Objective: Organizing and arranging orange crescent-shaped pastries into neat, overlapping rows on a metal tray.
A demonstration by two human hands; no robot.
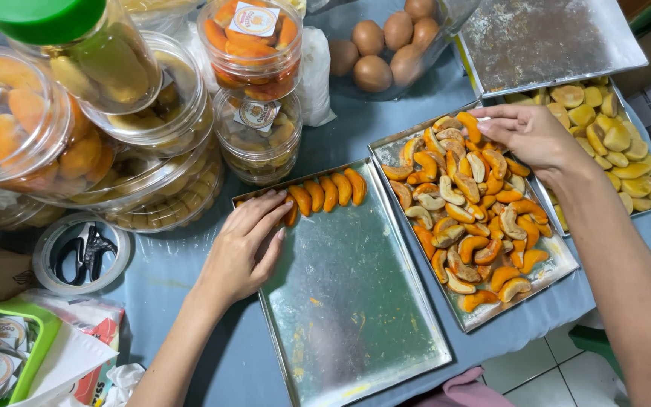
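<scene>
Resting flat on the near-empty tray (pixel 348 301), the left hand (pixel 246 245) had its fingers (pixel 269 218) loosely spread, tips touching the left end of a short row of orange cookies (pixel 325 194) lined along the tray's far edge, nothing really gripped. The right hand (pixel 533 136) was over at the far corner of the full tray (pixel 559 267), fingers pinched narrow around one orange cookie (pixel 470 126) on top of the heap of orange and pale crescents. That tray sat just beside the first one on the blue table (pixel 167 279). A third tray (pixel 646 211) of pale yellow pieces sat behind the right wrist. Jars (pixel 258 45) of cookies stacked up on the left, brown eggs (pixel 386 45) in a bowl at the back, and a tape roll (pixel 47 260) ringed some black scissors (pixel 84 252).
</scene>
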